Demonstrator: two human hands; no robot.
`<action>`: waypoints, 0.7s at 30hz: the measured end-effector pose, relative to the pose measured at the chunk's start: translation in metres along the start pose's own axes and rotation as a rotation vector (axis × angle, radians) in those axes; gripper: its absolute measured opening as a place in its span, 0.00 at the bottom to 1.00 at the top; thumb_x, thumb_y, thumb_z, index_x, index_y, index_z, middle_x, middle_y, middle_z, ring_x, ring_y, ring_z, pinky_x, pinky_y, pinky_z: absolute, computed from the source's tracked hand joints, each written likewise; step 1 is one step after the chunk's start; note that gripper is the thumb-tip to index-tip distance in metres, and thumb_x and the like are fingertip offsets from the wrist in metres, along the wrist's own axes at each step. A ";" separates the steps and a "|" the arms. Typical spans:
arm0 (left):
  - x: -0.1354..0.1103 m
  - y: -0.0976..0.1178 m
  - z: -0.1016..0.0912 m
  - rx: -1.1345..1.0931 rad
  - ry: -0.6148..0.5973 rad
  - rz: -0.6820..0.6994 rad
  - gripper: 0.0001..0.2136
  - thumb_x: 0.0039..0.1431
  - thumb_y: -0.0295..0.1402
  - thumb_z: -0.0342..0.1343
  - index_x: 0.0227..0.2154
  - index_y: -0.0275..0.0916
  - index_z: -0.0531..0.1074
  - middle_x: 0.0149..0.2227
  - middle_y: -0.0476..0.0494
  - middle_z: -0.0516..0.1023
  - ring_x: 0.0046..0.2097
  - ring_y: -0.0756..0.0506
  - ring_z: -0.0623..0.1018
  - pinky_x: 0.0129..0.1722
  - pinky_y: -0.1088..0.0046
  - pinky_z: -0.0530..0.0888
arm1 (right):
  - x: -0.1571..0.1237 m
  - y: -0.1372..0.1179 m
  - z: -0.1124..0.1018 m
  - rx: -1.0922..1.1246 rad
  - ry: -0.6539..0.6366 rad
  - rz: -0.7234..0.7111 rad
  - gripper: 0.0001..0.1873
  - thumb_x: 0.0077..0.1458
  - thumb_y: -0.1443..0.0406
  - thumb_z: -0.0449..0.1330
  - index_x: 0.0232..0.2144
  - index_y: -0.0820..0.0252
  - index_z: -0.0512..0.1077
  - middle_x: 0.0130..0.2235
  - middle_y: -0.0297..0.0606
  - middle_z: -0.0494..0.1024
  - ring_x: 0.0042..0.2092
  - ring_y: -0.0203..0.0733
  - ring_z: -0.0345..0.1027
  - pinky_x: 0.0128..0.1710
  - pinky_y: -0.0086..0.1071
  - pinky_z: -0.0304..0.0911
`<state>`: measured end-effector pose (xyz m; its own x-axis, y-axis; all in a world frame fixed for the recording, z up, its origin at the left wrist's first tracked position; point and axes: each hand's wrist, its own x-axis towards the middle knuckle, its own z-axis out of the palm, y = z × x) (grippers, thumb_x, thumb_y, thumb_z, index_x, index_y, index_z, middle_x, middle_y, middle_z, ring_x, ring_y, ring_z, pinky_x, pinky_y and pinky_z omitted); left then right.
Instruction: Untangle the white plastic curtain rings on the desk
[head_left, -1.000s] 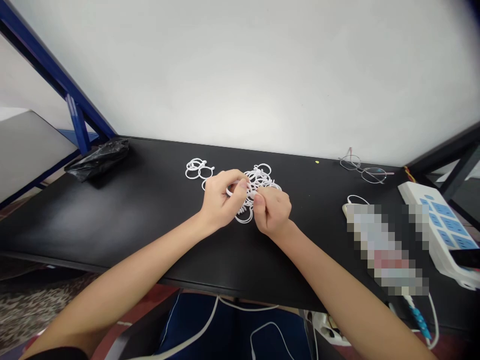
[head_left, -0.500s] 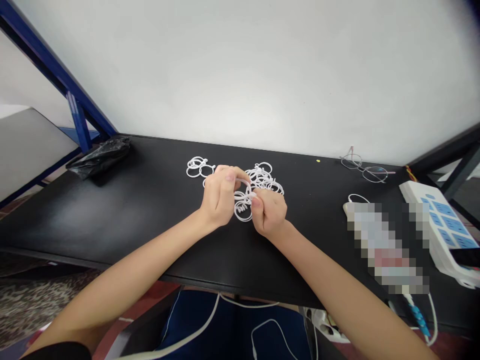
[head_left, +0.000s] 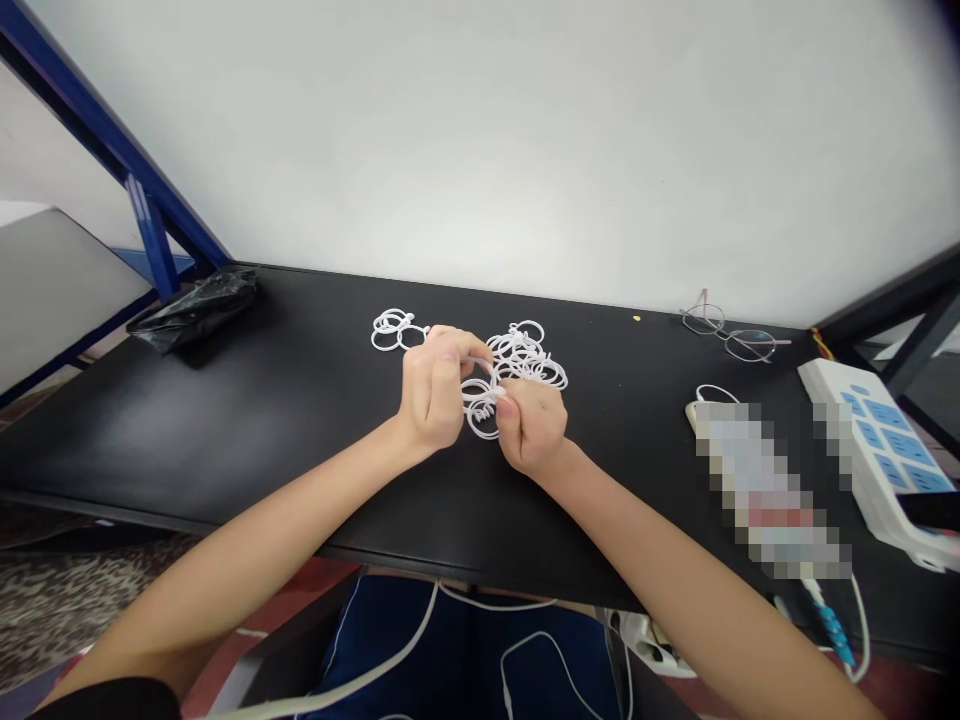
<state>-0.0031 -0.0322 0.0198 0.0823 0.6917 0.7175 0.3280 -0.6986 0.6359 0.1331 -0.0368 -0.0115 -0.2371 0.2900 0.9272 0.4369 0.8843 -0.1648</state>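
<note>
Both my hands meet over the middle of the black table. My left hand is closed in a pinch on a white plastic ring. My right hand is closed on the same ring from the other side. Just behind them lies a heap of white rings. A smaller cluster of white rings sits to the left of the heap.
A crumpled black plastic bag lies at the table's far left. Wire-rimmed glasses rest at the far right, near a white and blue power strip with cables. A blue metal frame rises at the left.
Both hands drew slightly toward me with the ring. The left hand turned so its fingers point more upright over the ring.
</note>
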 end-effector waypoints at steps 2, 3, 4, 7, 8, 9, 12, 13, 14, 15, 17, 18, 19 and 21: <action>0.000 0.000 0.000 0.006 0.001 -0.007 0.26 0.66 0.39 0.33 0.22 0.38 0.72 0.17 0.46 0.65 0.25 0.46 0.65 0.33 0.65 0.67 | 0.000 0.000 0.000 -0.006 -0.006 -0.005 0.14 0.66 0.68 0.45 0.27 0.58 0.62 0.20 0.31 0.63 0.21 0.34 0.55 0.23 0.29 0.54; 0.000 0.000 0.000 0.008 0.000 -0.010 0.26 0.66 0.39 0.32 0.22 0.38 0.72 0.17 0.46 0.65 0.25 0.46 0.65 0.33 0.65 0.67 | 0.000 0.000 0.000 -0.007 -0.011 -0.007 0.14 0.66 0.69 0.45 0.27 0.58 0.62 0.20 0.31 0.63 0.21 0.34 0.55 0.23 0.29 0.54; 0.000 0.000 0.000 0.009 -0.001 -0.011 0.26 0.66 0.39 0.33 0.21 0.38 0.72 0.17 0.46 0.66 0.25 0.46 0.65 0.33 0.64 0.67 | -0.001 -0.001 0.000 -0.006 -0.014 -0.008 0.13 0.65 0.69 0.45 0.27 0.58 0.62 0.20 0.31 0.63 0.21 0.34 0.55 0.23 0.29 0.54; -0.001 0.000 0.000 0.009 -0.004 -0.020 0.26 0.65 0.39 0.33 0.21 0.39 0.71 0.17 0.46 0.65 0.25 0.46 0.66 0.33 0.64 0.67 | -0.001 -0.001 0.001 0.001 -0.019 -0.009 0.13 0.65 0.69 0.45 0.27 0.58 0.62 0.20 0.31 0.63 0.21 0.34 0.56 0.23 0.29 0.54; -0.001 0.000 0.000 0.007 -0.007 -0.029 0.26 0.65 0.40 0.32 0.21 0.39 0.71 0.17 0.46 0.65 0.25 0.45 0.66 0.33 0.64 0.67 | -0.001 -0.001 0.001 0.002 -0.017 -0.010 0.13 0.65 0.69 0.45 0.28 0.58 0.62 0.20 0.31 0.63 0.21 0.34 0.56 0.23 0.29 0.54; -0.002 0.000 0.000 0.003 -0.012 -0.037 0.26 0.66 0.40 0.32 0.21 0.39 0.71 0.17 0.45 0.66 0.26 0.45 0.66 0.33 0.64 0.67 | -0.002 -0.001 0.001 0.002 -0.014 -0.012 0.13 0.64 0.69 0.46 0.28 0.58 0.62 0.21 0.31 0.63 0.21 0.34 0.57 0.23 0.29 0.54; -0.002 0.000 0.000 -0.009 -0.020 -0.039 0.26 0.66 0.40 0.32 0.21 0.39 0.71 0.18 0.45 0.67 0.26 0.45 0.67 0.33 0.63 0.68 | -0.002 -0.002 0.001 0.004 -0.016 -0.007 0.13 0.65 0.69 0.46 0.27 0.58 0.62 0.21 0.31 0.63 0.21 0.35 0.57 0.23 0.29 0.55; -0.002 0.000 0.000 -0.011 -0.018 -0.032 0.26 0.66 0.39 0.33 0.21 0.39 0.71 0.18 0.45 0.67 0.26 0.45 0.67 0.33 0.63 0.68 | -0.002 -0.002 0.001 0.003 -0.020 -0.003 0.14 0.65 0.69 0.45 0.27 0.58 0.62 0.21 0.31 0.63 0.21 0.35 0.56 0.23 0.29 0.55; -0.002 0.000 0.000 -0.010 -0.016 -0.026 0.26 0.66 0.39 0.32 0.21 0.39 0.72 0.18 0.44 0.68 0.26 0.45 0.67 0.33 0.63 0.68 | -0.003 -0.002 0.001 -0.002 -0.025 0.003 0.14 0.65 0.68 0.45 0.26 0.58 0.62 0.21 0.31 0.63 0.21 0.35 0.56 0.23 0.29 0.55; -0.002 0.000 0.000 -0.007 -0.016 -0.021 0.26 0.66 0.39 0.32 0.21 0.39 0.72 0.19 0.44 0.69 0.26 0.45 0.67 0.33 0.63 0.68 | -0.003 -0.002 0.001 -0.011 -0.029 0.007 0.15 0.66 0.68 0.44 0.26 0.58 0.62 0.21 0.31 0.63 0.21 0.34 0.56 0.22 0.29 0.55; -0.002 0.000 0.000 -0.003 -0.020 -0.015 0.27 0.67 0.39 0.32 0.21 0.39 0.72 0.19 0.44 0.70 0.26 0.46 0.67 0.34 0.63 0.68 | -0.004 -0.002 0.002 -0.026 -0.028 0.009 0.17 0.66 0.67 0.43 0.25 0.58 0.61 0.20 0.32 0.63 0.21 0.34 0.56 0.22 0.29 0.55; -0.002 0.000 0.000 -0.002 -0.023 -0.011 0.27 0.67 0.39 0.32 0.21 0.39 0.72 0.19 0.44 0.69 0.25 0.46 0.66 0.34 0.63 0.68 | -0.004 -0.002 0.002 -0.032 -0.026 0.008 0.17 0.66 0.67 0.43 0.25 0.58 0.61 0.20 0.32 0.63 0.21 0.34 0.56 0.22 0.29 0.55; -0.001 0.001 0.000 -0.004 -0.024 -0.005 0.27 0.67 0.38 0.32 0.21 0.39 0.72 0.18 0.45 0.69 0.25 0.46 0.65 0.34 0.63 0.68 | -0.004 -0.001 0.002 -0.037 -0.026 0.007 0.17 0.66 0.67 0.43 0.24 0.57 0.61 0.20 0.32 0.63 0.21 0.34 0.56 0.22 0.28 0.55; -0.001 0.001 0.000 -0.010 -0.022 0.008 0.27 0.67 0.38 0.32 0.20 0.39 0.72 0.16 0.46 0.66 0.23 0.47 0.64 0.35 0.63 0.68 | -0.005 -0.001 0.002 -0.049 -0.032 0.007 0.18 0.67 0.66 0.43 0.24 0.57 0.61 0.21 0.32 0.63 0.21 0.34 0.57 0.22 0.28 0.55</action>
<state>-0.0029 -0.0336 0.0203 0.1056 0.6901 0.7160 0.3175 -0.7057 0.6334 0.1321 -0.0386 -0.0163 -0.2610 0.3077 0.9150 0.4801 0.8637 -0.1535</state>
